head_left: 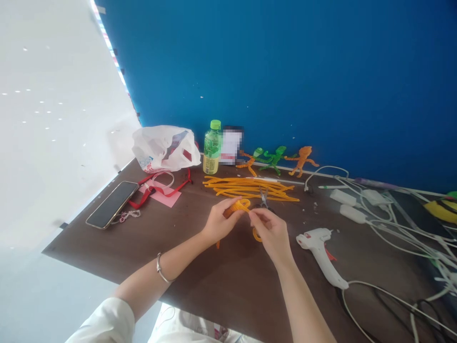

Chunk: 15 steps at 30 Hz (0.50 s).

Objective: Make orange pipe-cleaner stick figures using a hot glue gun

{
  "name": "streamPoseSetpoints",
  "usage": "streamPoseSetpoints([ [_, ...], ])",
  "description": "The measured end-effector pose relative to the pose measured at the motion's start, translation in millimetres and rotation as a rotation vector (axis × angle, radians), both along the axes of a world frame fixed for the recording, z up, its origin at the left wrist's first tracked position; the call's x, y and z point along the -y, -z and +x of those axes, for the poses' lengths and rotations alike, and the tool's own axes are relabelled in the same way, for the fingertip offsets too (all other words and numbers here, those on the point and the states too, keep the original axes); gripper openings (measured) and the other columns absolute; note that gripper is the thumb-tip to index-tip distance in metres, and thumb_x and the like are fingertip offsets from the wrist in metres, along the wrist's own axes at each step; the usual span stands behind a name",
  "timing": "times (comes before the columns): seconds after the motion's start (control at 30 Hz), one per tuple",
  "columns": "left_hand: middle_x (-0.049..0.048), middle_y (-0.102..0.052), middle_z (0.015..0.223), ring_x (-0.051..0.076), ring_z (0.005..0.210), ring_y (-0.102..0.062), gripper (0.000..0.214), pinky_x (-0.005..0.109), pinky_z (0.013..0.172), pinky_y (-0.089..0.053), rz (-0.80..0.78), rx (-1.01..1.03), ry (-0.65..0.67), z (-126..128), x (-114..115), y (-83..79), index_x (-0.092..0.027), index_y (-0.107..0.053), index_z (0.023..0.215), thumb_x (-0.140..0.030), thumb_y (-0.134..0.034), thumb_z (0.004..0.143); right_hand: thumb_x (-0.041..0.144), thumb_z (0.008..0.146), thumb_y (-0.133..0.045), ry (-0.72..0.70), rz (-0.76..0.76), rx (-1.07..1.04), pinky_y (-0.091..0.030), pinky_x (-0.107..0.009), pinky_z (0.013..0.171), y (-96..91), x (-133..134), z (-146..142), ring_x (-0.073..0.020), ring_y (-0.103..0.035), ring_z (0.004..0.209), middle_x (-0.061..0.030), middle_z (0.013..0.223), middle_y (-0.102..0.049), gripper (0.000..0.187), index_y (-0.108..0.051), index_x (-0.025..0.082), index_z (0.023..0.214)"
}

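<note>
So behind everything we've got a big blue wall [285, 71], then the dark brown worktop [221, 286] in front of it. White chargers and cables [352, 214] sprawl over the right side, and a white plastic bag [153, 147] slumps at the back left. Loose orange fuzzy stems [250, 186] lie spread near the middle, a white glue gun [324, 257] sits to the right, and a phone [112, 205] lies far left. Our left hand [222, 220] and right hand [272, 233] meet just in front of the stems. Next size down: a green-capped bottle [211, 155], three little figures [277, 159] by the wall, and scissors [264, 197] just behind our right hand. Smallest is the coiled orange piece [242, 205]: left fingers curled closed around it, right fingers pinched together on its end.
</note>
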State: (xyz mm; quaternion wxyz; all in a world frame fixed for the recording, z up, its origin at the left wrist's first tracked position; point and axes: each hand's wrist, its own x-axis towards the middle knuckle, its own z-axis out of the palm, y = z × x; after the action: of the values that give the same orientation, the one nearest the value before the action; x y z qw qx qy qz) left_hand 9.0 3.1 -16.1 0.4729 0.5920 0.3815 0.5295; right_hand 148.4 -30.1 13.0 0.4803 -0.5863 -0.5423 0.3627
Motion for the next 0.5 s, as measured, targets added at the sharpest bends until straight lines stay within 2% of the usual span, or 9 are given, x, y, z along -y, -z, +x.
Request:
streamPoseSetpoints([
  [0.1,0.0079,-0.063,0.101,0.019,0.095,-0.056,0.035,0.032,0.085,-0.042,-0.08,0.106,-0.005,2.2,2.1,1.2,-0.02,-0.058,0.106,-0.028,-0.063,0.073,0.046,0.072,-0.061,-0.023,-0.032,-0.067,-0.038,-0.021,0.04,2.8,-0.5,-2.2,-0.0118,-0.05,0.049,-0.0009,0.057,-0.055,0.029,-0.06,0.017,0.077],
  [0.2,0.0046,-0.062,0.087,0.013,0.075,-0.056,0.034,0.025,0.067,-0.043,-0.147,0.19,0.047,4.8,3.4,1.2,-0.019,-0.055,0.103,-0.032,-0.064,0.073,0.047,0.072,-0.061,-0.031,-0.049,-0.099,-0.036,-0.02,0.037,6.0,-1.5,-3.1,-0.0101,-0.048,0.046,0.0,0.057,-0.053,0.03,-0.059,0.017,0.074],
  [0.33,0.0001,-0.056,0.075,0.005,0.052,-0.044,0.036,0.021,0.049,-0.034,-0.261,0.289,0.121,7.2,2.5,-3.0,-0.016,-0.053,0.096,-0.038,-0.065,0.071,0.046,0.071,-0.063,-0.004,-0.051,-0.1,-0.036,-0.02,0.038,7.9,-2.3,-1.7,-0.0103,-0.05,0.049,-0.0006,0.06,-0.056,0.029,-0.061,0.017,0.074],
  [0.5,-0.0066,-0.043,0.056,0.002,0.043,-0.029,0.039,0.021,0.045,-0.023,-0.451,0.476,0.227,7.0,0.9,-8.9,-0.013,-0.055,0.093,-0.04,-0.068,0.067,0.046,0.069,-0.064,0.044,-0.027,-0.086,-0.04,-0.021,0.041,7.2,-2.4,-1.2,-0.0133,-0.055,0.055,-0.0033,0.069,-0.062,0.029,-0.064,0.018,0.077],
])
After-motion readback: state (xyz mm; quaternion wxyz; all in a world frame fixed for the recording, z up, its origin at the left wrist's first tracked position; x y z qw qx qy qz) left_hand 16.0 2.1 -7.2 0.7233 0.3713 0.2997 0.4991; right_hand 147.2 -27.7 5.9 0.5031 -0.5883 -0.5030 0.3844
